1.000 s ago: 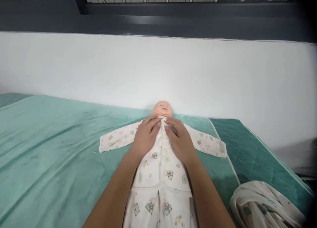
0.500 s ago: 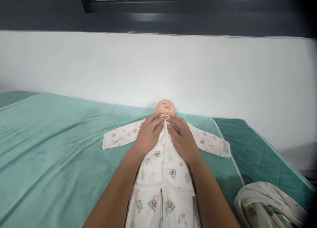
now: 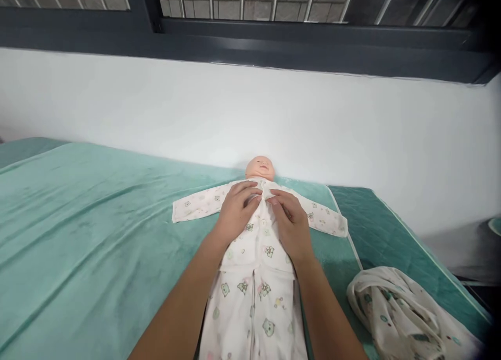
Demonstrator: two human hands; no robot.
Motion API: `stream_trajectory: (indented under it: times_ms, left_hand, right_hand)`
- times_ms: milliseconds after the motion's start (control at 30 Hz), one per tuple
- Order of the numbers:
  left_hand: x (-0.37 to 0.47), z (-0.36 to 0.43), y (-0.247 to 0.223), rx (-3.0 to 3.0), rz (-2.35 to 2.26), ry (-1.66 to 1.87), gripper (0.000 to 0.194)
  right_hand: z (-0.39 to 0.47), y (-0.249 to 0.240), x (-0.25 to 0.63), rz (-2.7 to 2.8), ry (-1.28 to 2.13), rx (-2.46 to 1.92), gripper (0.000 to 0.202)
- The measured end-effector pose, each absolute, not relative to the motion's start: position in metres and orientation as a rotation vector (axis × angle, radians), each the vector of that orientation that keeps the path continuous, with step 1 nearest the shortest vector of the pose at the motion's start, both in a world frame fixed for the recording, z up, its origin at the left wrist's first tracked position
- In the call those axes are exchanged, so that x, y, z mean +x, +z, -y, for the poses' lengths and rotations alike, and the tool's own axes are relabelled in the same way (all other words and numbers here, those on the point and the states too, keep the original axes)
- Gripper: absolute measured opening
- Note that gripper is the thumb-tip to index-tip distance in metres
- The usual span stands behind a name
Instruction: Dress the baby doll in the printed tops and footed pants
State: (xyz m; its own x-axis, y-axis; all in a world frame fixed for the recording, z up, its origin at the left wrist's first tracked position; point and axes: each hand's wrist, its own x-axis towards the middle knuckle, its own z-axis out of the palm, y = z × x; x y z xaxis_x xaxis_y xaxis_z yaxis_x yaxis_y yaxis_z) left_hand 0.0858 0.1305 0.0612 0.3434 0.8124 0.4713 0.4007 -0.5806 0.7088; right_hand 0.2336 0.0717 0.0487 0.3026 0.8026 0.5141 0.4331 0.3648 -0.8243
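Note:
A baby doll lies on its back, its head close to the wall. It wears a white printed romper with long sleeves spread out to both sides. My left hand is on the left side of the romper's chest, thumb and fingers pinching the front edge near the middle. Opposite it, my right hand has curled fingers closed on the other front edge, just below the neckline. The fingertips of both hands nearly meet at the front opening. Whatever small fastener sits between them is too small to make out.
A light green blanket covers the bed, with a darker green quilted pad at the right. A crumpled white printed cloth lies at the lower right. Behind stand a white wall and a dark window frame.
Both hands have slid slightly down the chest from the neckline, uncovering the collar. My right fingers are more curled. The camera view has tilted up a little, showing more window.

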Motion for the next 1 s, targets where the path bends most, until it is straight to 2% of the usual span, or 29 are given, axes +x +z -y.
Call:
stream_trajectory:
  times_ms: [300,1000]
  left_hand:
    - [0.083,-0.134,0.067,2.027,-0.995,1.01,0.025]
    - [0.085,-0.139,0.064,1.959,-1.01,1.043,0.02]
  right_hand:
    - [-0.063,0.044,0.232,1.269,0.399,-1.295,0.028]
    - [-0.074,0.049,0.231,1.321,0.373,-1.301,0.027]
